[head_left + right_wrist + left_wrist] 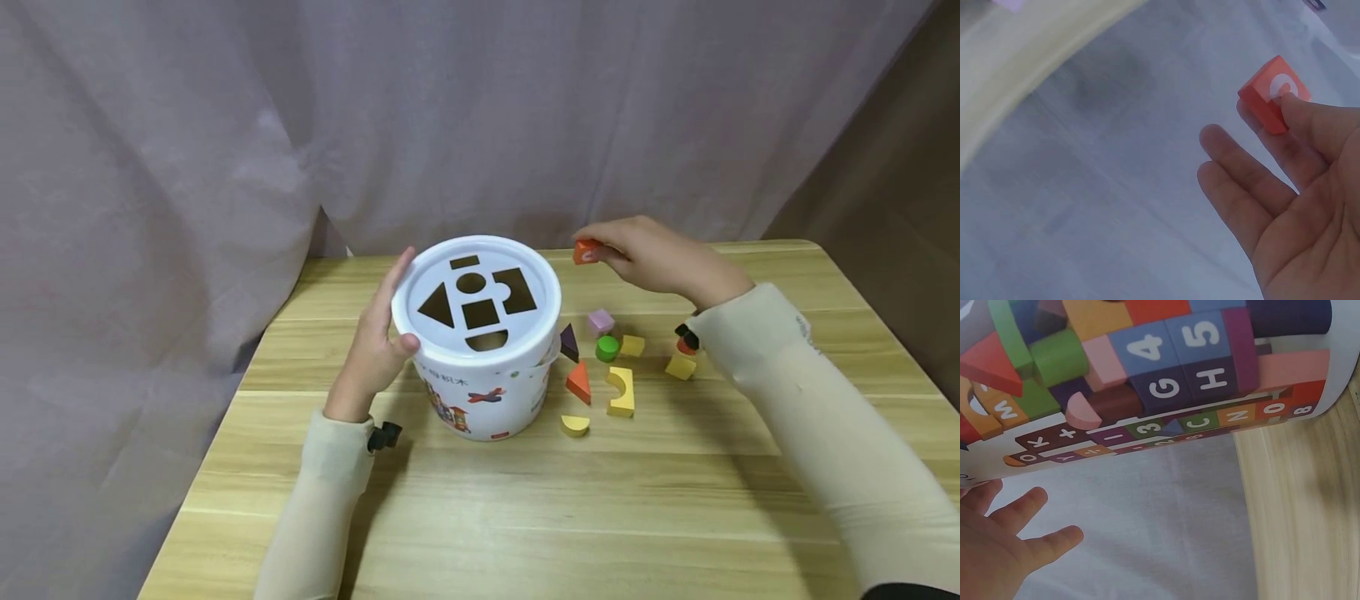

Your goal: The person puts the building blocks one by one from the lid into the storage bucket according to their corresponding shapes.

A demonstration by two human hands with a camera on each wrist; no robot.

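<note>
Orange cube (1270,94), bucket (1166,369) reading "G H"

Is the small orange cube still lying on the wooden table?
No, the right hand pinches the small orange cube in the air beside the white bucket.

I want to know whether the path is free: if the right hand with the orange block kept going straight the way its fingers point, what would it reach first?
Probably the white bucket: the right hand pinches the orange block pointing left, toward the lid. The hand looks raised, so it might pass above the rim.
</note>
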